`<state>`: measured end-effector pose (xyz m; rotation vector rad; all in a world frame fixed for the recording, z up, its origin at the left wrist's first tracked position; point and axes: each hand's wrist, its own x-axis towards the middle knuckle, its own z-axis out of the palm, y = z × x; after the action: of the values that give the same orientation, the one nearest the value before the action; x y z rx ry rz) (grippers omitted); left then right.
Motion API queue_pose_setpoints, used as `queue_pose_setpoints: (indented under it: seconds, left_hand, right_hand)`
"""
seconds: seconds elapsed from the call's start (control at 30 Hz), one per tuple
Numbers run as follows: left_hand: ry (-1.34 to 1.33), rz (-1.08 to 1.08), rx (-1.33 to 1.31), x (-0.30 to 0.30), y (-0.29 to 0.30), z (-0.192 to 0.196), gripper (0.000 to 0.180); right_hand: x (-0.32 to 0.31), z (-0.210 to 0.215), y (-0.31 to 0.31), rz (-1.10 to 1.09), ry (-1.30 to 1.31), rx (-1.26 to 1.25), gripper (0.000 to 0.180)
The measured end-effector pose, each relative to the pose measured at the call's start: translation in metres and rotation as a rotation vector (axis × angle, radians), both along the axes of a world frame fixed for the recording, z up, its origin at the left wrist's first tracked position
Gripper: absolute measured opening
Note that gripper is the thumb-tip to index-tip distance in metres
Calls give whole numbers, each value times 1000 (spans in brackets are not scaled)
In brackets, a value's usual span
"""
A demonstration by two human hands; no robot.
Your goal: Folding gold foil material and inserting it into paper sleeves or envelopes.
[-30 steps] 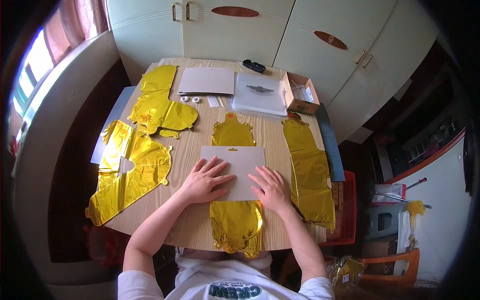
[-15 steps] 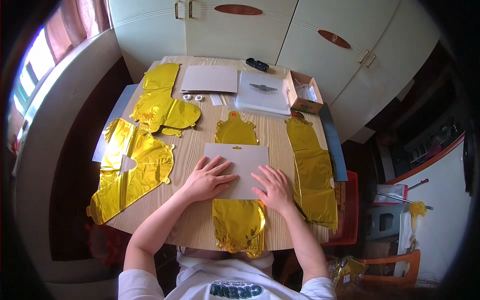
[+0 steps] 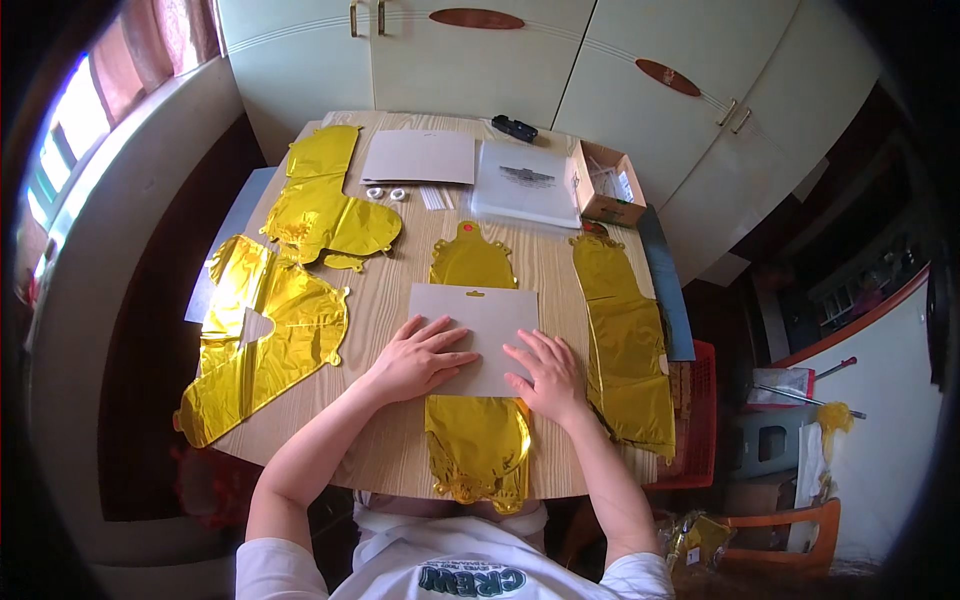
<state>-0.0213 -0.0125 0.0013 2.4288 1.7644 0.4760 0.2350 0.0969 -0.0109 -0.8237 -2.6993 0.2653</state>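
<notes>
A pale grey card [image 3: 475, 325] with a hang slot at its top edge lies across a flat gold foil balloon [image 3: 473, 262], whose ends stick out above and below it. My left hand [image 3: 422, 358] rests on the card's left side, fingers spread. On its right side lies my right hand [image 3: 546, 372], fingers stretched out and apart, near the lower right corner. Neither hand grips anything. Left of them is a gold foil balloon with a hole [image 3: 290, 315], and beyond it another gold foil balloon [image 3: 330, 205]. A long folded gold balloon [image 3: 622, 335] lies to the right.
Along the table's far side are a stack of grey cards [image 3: 418, 157], two small white rolls [image 3: 387, 194], white straws [image 3: 437, 198], clear plastic bags [image 3: 525, 205], a cardboard box [image 3: 612, 208] and a black object [image 3: 514, 128]. A red crate [image 3: 703, 410] stands right of the table.
The card has shifted very slightly to the right and away from me. My left hand has moved slightly with it; my right hand is nearly still.
</notes>
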Motion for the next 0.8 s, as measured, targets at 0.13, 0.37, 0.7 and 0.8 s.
queue_pose_setpoints:
  seconds: [0.13, 0.37, 0.7, 0.8]
  left_hand:
    - [8, -4, 23, 0, -1, 2, 38]
    - [85, -110, -42, -1, 7, 7, 39]
    - [404, -290, -507, 12, 40, 39, 65]
    - [413, -280, -480, 11, 37, 43, 60]
  right_hand:
    - [0, -2, 1, 0, 12, -12, 44]
    - [0, -2, -1, -5, 6, 4, 44]
    - [11, -3, 1, 95, 76, -144, 66]
    - [36, 42, -37, 293, -135, -239, 82]
